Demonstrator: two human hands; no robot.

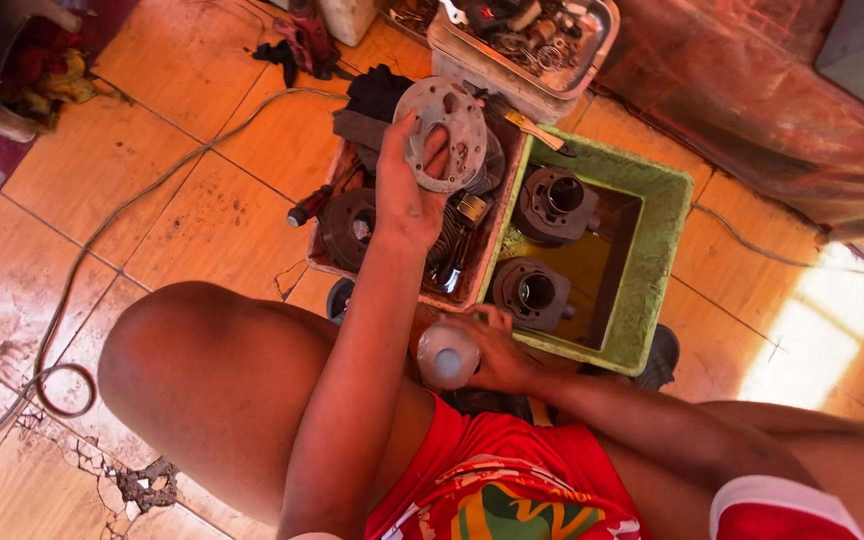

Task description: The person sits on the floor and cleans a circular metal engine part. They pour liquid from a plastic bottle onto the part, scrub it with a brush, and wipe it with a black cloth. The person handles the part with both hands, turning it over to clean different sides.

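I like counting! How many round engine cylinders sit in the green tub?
2: one cylinder at the far end of the green tub, another cylinder nearer the person. More may be hidden.

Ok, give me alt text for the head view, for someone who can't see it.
A seated person's left hand holds up a round metal plate with holes over a tray of engine parts, while the right hand grips a small white bottle. Beside them, a green tub on the orange tiled floor holds two dark cylinders.
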